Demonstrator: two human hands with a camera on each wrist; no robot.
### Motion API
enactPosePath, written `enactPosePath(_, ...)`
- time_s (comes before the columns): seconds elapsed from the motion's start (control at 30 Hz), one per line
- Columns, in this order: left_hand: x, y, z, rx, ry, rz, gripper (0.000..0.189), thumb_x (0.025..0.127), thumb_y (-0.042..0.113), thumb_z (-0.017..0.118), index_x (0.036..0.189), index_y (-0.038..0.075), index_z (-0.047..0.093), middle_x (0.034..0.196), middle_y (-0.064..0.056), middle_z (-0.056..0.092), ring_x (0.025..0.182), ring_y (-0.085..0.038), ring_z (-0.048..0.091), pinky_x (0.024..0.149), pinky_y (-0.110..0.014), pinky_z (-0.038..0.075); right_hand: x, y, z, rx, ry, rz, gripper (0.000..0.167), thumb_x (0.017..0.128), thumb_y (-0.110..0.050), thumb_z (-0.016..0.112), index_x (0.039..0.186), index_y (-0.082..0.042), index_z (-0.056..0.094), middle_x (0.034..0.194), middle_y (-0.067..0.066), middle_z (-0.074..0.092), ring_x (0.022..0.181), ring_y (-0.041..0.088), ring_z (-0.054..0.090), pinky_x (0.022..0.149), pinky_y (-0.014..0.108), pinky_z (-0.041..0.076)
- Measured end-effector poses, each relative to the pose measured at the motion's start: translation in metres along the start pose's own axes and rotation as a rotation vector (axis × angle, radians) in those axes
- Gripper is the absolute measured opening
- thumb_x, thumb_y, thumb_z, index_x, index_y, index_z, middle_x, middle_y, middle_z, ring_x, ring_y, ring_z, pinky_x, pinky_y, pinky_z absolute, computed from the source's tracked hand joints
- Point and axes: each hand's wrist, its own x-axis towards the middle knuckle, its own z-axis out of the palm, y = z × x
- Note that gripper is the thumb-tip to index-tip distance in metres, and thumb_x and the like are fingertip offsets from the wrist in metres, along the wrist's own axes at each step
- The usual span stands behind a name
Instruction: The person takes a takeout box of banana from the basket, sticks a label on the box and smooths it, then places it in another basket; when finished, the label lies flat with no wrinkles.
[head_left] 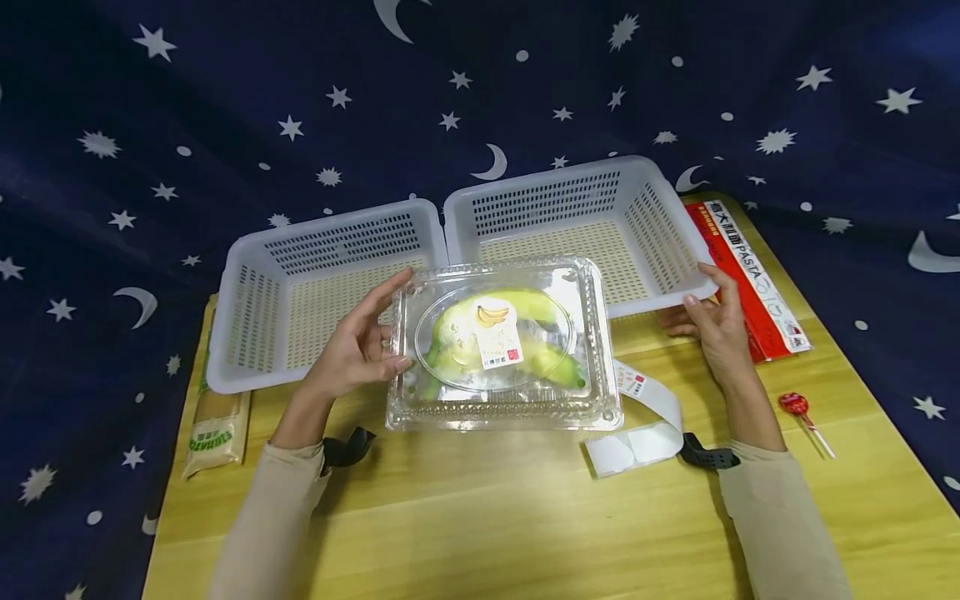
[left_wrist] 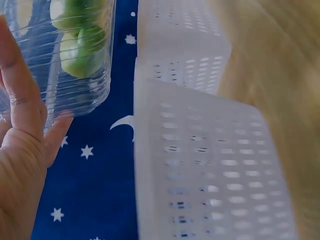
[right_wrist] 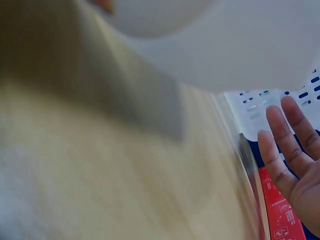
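Observation:
My left hand (head_left: 352,354) grips the left edge of a clear plastic clamshell box (head_left: 600,333), holding it tilted above the table. Inside lie green-yellow bananas (head_left: 540,304), and a white label (head_left: 498,337) with a banana picture is on the lid. In the left wrist view, thumb and fingers bracket the box's ribbed side. My right hand (head_left: 716,325) is by the front right corner of the right white basket (head_left: 675,217), its fingers extended in the right wrist view. From near the box's lower right corner, a strip of labels (head_left: 652,450) curls down to the table.
A second white basket (head_left: 225,333) stands at left, beside the right one. A red pasta box (head_left: 750,283) lies at right, with a red lollipop (head_left: 795,404) in front of it. A beige packet (head_left: 217,433) is partly hidden by the left basket. Dark starry cloth hangs behind.

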Motion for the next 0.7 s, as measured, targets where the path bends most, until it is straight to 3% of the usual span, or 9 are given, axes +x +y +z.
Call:
enactPosePath(0.33, 0.073, 0.002, -0.014, 0.054, 0.095, -0.017, 0.098, 0.075, -0.021, 0.063, 0.156, 0.016, 0.022, 0.159, -0.018, 0.020, 0.061, -0.009, 0.054, 0.054, -0.018, 0.054, -0.001, -0.001, 0.000, -0.042, 0.053, 0.020, 0.051, 0.099, 0.003, 0.045, 0.146, -0.012, 0.032, 0.099, 0.007, 0.071, 0.073, 0.021, 0.073, 0.059, 0.029, 0.060)
enactPosePath(0.53, 0.103, -0.012, -0.028, 0.031, 0.136, -0.089, 0.089, 0.085, -0.014, 0.063, 0.156, 0.024, 0.025, 0.157, -0.021, 0.021, 0.059, -0.013, 0.055, 0.051, -0.027, 0.055, -0.003, 0.002, -0.001, -0.074, 0.059, 0.029, 0.051, 0.099, 0.002, 0.046, 0.146, -0.013, 0.034, 0.095, 0.006, 0.072, 0.073, 0.020, 0.073, 0.059, 0.028, 0.060)
enactPosePath(0.7, 0.124, -0.019, -0.035, 0.022, 0.137, -0.110, 0.086, 0.088, -0.010, 0.063, 0.156, 0.024, 0.024, 0.155, -0.024, 0.023, 0.059, -0.017, 0.059, 0.049, -0.037, 0.057, -0.002, 0.001, -0.003, -0.061, 0.007, 0.001, 0.050, 0.100, 0.003, 0.044, 0.146, -0.014, 0.031, 0.097, 0.006, 0.072, 0.076, 0.019, 0.074, 0.060, 0.028, 0.060)
